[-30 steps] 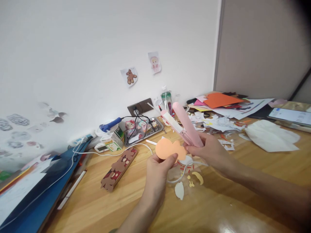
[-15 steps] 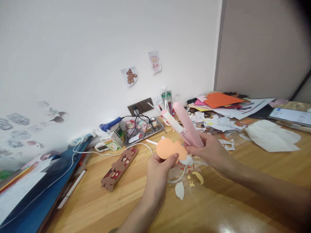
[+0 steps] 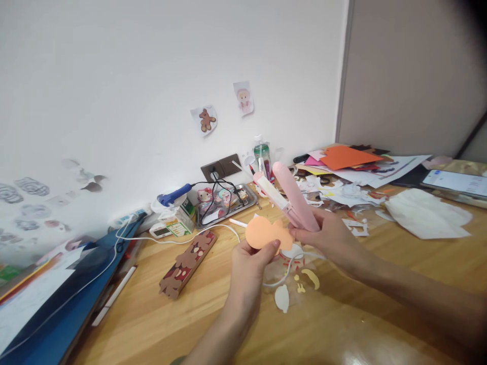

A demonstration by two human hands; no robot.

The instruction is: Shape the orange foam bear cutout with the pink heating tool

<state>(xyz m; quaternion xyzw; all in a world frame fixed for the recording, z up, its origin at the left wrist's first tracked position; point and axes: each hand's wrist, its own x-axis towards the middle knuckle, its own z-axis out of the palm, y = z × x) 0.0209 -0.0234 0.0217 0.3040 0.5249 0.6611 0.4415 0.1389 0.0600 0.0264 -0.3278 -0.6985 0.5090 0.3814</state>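
Note:
Between thumb and fingers, my left hand (image 3: 249, 266) pinches a light-orange cutout (image 3: 262, 233) with a rounded outline, held above the table. My right hand (image 3: 329, 235) is wrapped round the lower end of a pink hair straightener (image 3: 294, 197), whose two arms stand apart and point up to the left. The fingertips of that hand lie close to the cutout's right edge; whether they touch it I cannot tell. A white cord (image 3: 279, 281) loops below the hands. Under them lie a white oval cutout (image 3: 282, 298), a yellow curved piece (image 3: 311, 278) and small red bits.
A brown bear-patterned strip (image 3: 188, 263) lies to the left. Behind it are a metal tray (image 3: 249, 200) and a blue glue gun (image 3: 175, 195). Paper scraps (image 3: 342, 192), orange paper (image 3: 350, 157), white sheets (image 3: 428, 213) and a phone (image 3: 456, 181) occupy the right side. A blue folder (image 3: 81, 304) lies far left.
The view has shifted very slightly. Both hands keep the same hold on the orange cutout and the hair straightener.

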